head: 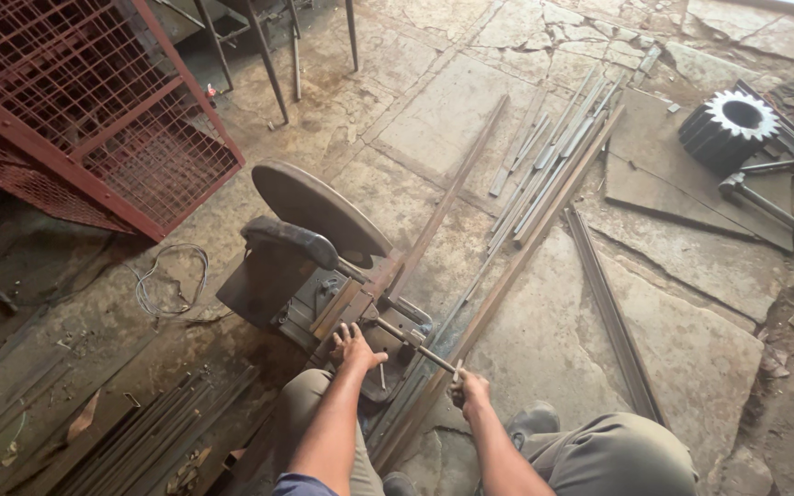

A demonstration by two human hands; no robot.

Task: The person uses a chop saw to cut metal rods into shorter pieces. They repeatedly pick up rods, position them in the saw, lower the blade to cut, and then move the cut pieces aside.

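A metal cut-off saw [319, 266] with a round blade guard and a black handle sits on the stone floor in front of me. A long steel bar [448, 197] lies through its vise and runs away toward the upper right. My left hand [353, 347] rests flat, fingers spread, on the bar's near end at the saw base. My right hand [469, 387] grips the small crank handle [457, 371] at the end of the vise screw [411, 342]. My knees show at the bottom edge.
A red wire-mesh cage [94, 110] stands at the upper left. Several steel strips [544, 161] and angle bars [610, 317] lie on the cracked floor to the right. A large gear [728, 127], a hammer [774, 207] and a steel plate sit far right. More rods lie at the lower left.
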